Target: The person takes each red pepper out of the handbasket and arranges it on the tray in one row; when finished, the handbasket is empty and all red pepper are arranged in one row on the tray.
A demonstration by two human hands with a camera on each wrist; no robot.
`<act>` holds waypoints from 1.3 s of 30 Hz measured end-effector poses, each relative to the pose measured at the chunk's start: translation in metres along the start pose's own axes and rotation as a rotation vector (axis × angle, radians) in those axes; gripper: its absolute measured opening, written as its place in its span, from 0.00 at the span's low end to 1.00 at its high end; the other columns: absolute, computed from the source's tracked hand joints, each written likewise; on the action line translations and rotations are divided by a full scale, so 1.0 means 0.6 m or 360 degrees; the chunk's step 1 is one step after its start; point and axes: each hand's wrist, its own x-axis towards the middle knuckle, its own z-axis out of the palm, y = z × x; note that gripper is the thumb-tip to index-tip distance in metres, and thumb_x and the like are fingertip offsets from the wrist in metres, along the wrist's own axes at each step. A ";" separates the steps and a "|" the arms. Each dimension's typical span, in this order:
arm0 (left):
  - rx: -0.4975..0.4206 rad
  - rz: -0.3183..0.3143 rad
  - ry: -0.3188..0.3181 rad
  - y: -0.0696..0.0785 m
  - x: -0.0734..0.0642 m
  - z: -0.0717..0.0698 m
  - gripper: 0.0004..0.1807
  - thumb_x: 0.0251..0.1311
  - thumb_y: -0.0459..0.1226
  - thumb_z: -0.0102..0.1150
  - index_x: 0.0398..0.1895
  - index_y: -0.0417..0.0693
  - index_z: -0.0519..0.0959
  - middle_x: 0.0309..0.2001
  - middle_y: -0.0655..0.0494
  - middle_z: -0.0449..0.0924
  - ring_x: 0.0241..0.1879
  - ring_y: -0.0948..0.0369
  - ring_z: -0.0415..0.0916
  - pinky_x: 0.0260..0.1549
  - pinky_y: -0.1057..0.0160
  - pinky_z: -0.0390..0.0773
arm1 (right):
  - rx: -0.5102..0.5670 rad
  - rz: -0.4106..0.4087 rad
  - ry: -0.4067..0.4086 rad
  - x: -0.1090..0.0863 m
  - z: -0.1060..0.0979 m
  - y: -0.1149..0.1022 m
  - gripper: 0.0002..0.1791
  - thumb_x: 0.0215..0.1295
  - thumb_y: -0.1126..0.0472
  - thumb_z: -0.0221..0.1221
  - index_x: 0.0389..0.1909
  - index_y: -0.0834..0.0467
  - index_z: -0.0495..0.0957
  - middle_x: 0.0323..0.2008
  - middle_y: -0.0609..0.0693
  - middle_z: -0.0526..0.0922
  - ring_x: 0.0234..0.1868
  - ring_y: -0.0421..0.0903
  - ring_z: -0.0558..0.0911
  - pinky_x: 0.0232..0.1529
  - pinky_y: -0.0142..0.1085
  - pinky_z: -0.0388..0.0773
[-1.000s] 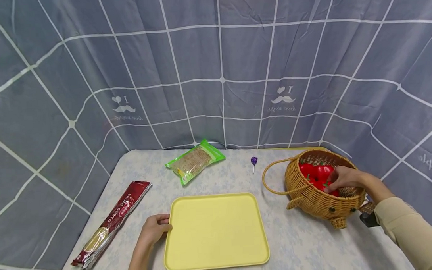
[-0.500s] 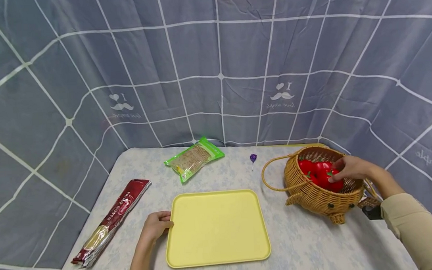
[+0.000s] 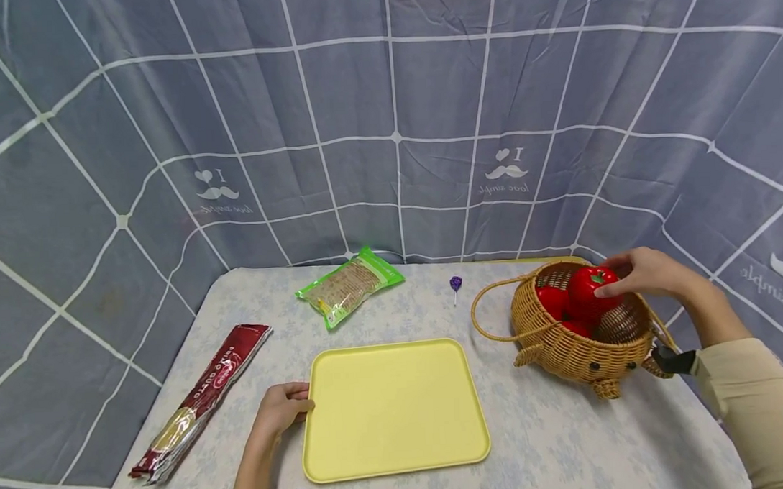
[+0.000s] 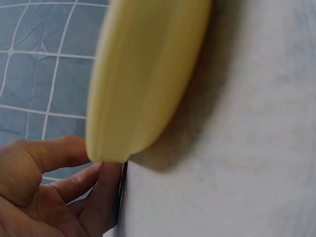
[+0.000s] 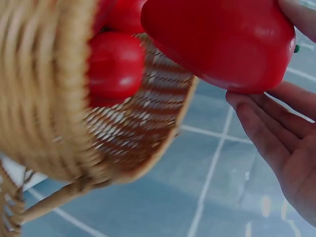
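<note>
Left hand (image 4: 47, 210) at the edge of a yellow tray (image 4: 140, 84).
Apparently a pinch, contact partly hidden; pale surface (image 4: 237, 173) at right.

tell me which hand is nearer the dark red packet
Left: the left hand is just right of the packet, gripping the yellow tray. The right hand is far off, holding a red vegetable at the wicker basket.
</note>
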 end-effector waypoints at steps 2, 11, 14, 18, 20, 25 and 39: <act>-0.0006 0.0001 0.0001 -0.002 0.001 -0.001 0.23 0.50 0.25 0.60 0.53 0.24 0.75 0.39 0.41 0.82 0.30 0.63 0.77 0.28 0.63 0.80 | 0.0003 -0.0019 0.0028 0.002 -0.006 -0.016 0.37 0.50 0.45 0.71 0.53 0.70 0.78 0.43 0.63 0.85 0.42 0.51 0.82 0.40 0.41 0.78; -0.0043 0.0001 0.0005 -0.004 0.000 -0.006 0.23 0.51 0.25 0.60 0.53 0.24 0.75 0.40 0.40 0.81 0.31 0.63 0.76 0.30 0.64 0.80 | 0.0068 -0.0094 0.0063 0.013 -0.015 -0.080 0.38 0.53 0.44 0.69 0.57 0.68 0.76 0.50 0.66 0.82 0.49 0.56 0.82 0.44 0.41 0.78; -0.0053 0.0003 -0.0001 -0.004 0.000 -0.009 0.23 0.52 0.24 0.60 0.53 0.23 0.74 0.41 0.39 0.81 0.32 0.63 0.77 0.31 0.63 0.80 | 0.0067 -0.0132 0.0086 0.021 -0.013 -0.106 0.38 0.53 0.43 0.68 0.58 0.65 0.76 0.51 0.65 0.82 0.49 0.56 0.81 0.44 0.41 0.78; -0.0052 -0.0010 -0.0003 -0.004 0.000 -0.010 0.23 0.52 0.24 0.60 0.54 0.24 0.74 0.41 0.40 0.80 0.32 0.63 0.77 0.31 0.63 0.81 | 0.0087 -0.0183 0.0125 0.033 -0.009 -0.144 0.35 0.54 0.43 0.67 0.58 0.61 0.77 0.50 0.60 0.84 0.47 0.51 0.80 0.44 0.40 0.76; -0.0050 -0.0014 -0.0006 -0.004 0.000 -0.010 0.23 0.53 0.24 0.60 0.54 0.24 0.74 0.41 0.40 0.80 0.33 0.63 0.77 0.31 0.63 0.81 | 0.0132 -0.0211 0.0127 0.040 -0.005 -0.163 0.34 0.55 0.43 0.67 0.58 0.59 0.78 0.49 0.59 0.85 0.46 0.49 0.80 0.44 0.40 0.75; -0.0043 -0.0002 -0.0016 -0.006 0.001 -0.007 0.23 0.52 0.24 0.60 0.54 0.25 0.74 0.41 0.40 0.81 0.31 0.63 0.77 0.30 0.63 0.80 | 0.0287 -0.0280 0.0072 0.058 0.015 -0.204 0.32 0.55 0.45 0.68 0.58 0.58 0.78 0.47 0.56 0.85 0.46 0.50 0.82 0.44 0.39 0.78; -0.0069 0.0016 -0.0017 -0.010 -0.002 -0.005 0.23 0.52 0.24 0.60 0.54 0.25 0.75 0.41 0.41 0.81 0.32 0.62 0.78 0.30 0.64 0.80 | 0.0462 -0.0633 -0.0043 0.127 0.129 -0.319 0.32 0.51 0.51 0.71 0.55 0.61 0.79 0.51 0.56 0.83 0.53 0.57 0.82 0.52 0.48 0.81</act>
